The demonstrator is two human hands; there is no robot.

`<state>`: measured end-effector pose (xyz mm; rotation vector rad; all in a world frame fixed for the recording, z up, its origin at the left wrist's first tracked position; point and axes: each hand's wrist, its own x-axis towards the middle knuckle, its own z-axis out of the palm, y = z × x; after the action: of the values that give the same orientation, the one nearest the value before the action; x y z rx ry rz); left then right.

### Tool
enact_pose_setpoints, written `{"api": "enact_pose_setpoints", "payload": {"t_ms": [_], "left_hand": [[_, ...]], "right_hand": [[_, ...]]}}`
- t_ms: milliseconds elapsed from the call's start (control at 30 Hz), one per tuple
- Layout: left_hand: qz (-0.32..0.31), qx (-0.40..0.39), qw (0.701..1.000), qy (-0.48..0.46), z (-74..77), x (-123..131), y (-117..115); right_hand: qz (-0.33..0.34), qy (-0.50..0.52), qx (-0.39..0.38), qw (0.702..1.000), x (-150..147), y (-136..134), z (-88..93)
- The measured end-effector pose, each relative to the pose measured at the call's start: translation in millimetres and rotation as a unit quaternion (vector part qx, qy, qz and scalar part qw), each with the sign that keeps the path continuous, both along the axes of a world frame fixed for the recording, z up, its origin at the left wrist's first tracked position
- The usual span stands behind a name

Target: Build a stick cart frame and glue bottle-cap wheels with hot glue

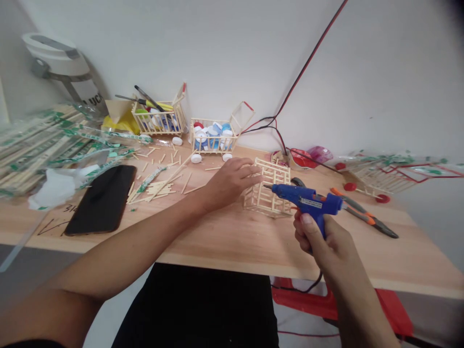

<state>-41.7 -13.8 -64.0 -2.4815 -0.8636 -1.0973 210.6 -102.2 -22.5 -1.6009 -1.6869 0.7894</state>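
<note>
A small openwork frame of thin wooden sticks (271, 195) stands on the wooden table (213, 241). My left hand (234, 179) grips its left side, fingers reaching over the upper left edge; the thumb is hidden. In my right hand (322, 237) is a blue hot glue gun (308, 198), its handle wrapped by my fingers. The gun's nozzle points left, in front of the frame's upper part. Whether the tip touches a stick I cannot tell. Cut stick pieces (161, 188) lie loose to the left of my left hand.
Two stick carts with bottle caps (213, 137) stand at the wall, one also holding tools. A red-wheeled cart (380, 179) and orange-handled pliers (366, 212) are at right. Leftward lie a phone (101, 200), wrapped sticks (36, 145) and a large tumbler (68, 72). Red stool (391, 309) below.
</note>
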Motion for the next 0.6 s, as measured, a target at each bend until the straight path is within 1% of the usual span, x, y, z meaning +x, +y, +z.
{"api": "enact_pose_setpoints", "payload": {"t_ms": [100, 267, 367, 467, 533, 600], "left_hand": [[0.001, -0.008, 1.000, -0.005, 0.2, 0.0, -0.6], [-0.004, -0.028, 0.999, -0.028, 2.4, -0.5, -2.3], [-0.006, -0.032, 0.999, -0.041, 4.6, -2.0, -3.9], [-0.016, -0.026, 0.999, -0.042, 5.5, -4.7, -5.2], [-0.024, -0.019, 0.998, -0.047, 5.0, -6.6, -5.3], [-0.027, -0.012, 0.998, -0.053, 3.9, -8.1, -4.8]], "right_hand": [[-0.004, 0.055, -0.047, 0.997, -0.1, -0.3, 1.9], [-0.005, 0.170, -0.054, 0.984, -6.6, -5.7, 10.8], [-0.003, 0.267, -0.070, 0.961, -8.2, -7.1, 14.5], [0.033, 0.356, -0.132, 0.925, -2.6, -3.8, 14.5], [0.055, 0.385, -0.161, 0.907, 3.2, -0.5, 14.1], [0.060, 0.401, -0.161, 0.900, 8.1, 2.0, 14.4]]}}
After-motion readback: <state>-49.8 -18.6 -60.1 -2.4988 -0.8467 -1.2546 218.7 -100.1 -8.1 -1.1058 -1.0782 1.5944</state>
